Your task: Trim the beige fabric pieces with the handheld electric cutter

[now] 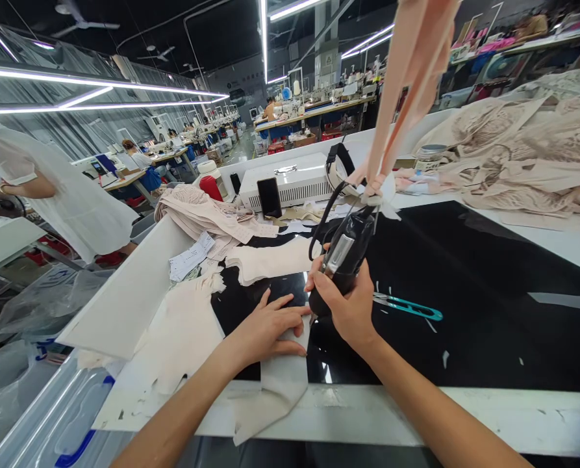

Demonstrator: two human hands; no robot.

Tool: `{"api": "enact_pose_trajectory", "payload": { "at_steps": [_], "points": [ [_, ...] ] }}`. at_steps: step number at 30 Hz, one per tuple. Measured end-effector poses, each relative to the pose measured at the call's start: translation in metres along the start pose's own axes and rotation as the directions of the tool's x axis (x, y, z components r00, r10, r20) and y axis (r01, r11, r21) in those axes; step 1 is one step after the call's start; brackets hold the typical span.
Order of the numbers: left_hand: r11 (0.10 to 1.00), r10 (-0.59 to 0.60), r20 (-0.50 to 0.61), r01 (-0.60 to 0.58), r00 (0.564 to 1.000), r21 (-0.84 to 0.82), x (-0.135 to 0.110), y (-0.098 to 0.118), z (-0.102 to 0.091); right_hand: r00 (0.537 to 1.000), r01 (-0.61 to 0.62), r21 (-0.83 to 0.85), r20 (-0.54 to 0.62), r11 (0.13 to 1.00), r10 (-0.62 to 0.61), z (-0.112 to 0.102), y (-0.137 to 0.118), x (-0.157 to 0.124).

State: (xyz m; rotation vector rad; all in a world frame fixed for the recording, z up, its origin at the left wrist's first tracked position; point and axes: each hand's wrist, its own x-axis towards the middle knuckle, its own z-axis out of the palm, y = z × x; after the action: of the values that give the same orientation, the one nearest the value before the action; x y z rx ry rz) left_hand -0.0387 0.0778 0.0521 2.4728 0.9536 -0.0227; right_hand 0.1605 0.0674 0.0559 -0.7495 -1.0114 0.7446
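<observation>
My right hand [344, 296] is wrapped around a black corded electric fabric cutter [347, 250] with a silver plate on its side; its lower end is hidden by my fingers. Pink fabric strips [401, 84] hang down to the top of the cutter. Fingers spread, my left hand [270, 325] lies flat on a beige fabric strip [284, 377], just left of the cutter. That strip drapes over the table's front edge. Teal thread snips [409, 307] lie on the black board [465, 279], to the right of my right hand.
Beige fabric pieces [189, 325] and a paper slip [191, 257] lie at left, by a white side panel [124, 292]. Behind are a phone [269, 197], a white vented box [290, 179] and a red thread cone [210, 188]. Fabric heaps [523, 143] fill the back right. A person [60, 182] stands left.
</observation>
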Motion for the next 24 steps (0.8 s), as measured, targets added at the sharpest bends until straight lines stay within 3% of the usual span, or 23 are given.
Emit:
{"api": "enact_pose_trajectory", "payload": {
  "at_steps": [13,24],
  "points": [
    [1.000,0.018,-0.025,-0.018,1.000,-0.002,0.000,0.002,-0.001,0.998,-0.046,0.038,0.038,0.998,0.044,-0.002,0.000,-0.013],
    [1.000,0.001,-0.002,-0.001,1.000,-0.012,0.002,0.006,-0.005,0.999,-0.050,0.043,0.004,0.998,0.050,-0.003,-0.003,-0.014]
  ]
}}
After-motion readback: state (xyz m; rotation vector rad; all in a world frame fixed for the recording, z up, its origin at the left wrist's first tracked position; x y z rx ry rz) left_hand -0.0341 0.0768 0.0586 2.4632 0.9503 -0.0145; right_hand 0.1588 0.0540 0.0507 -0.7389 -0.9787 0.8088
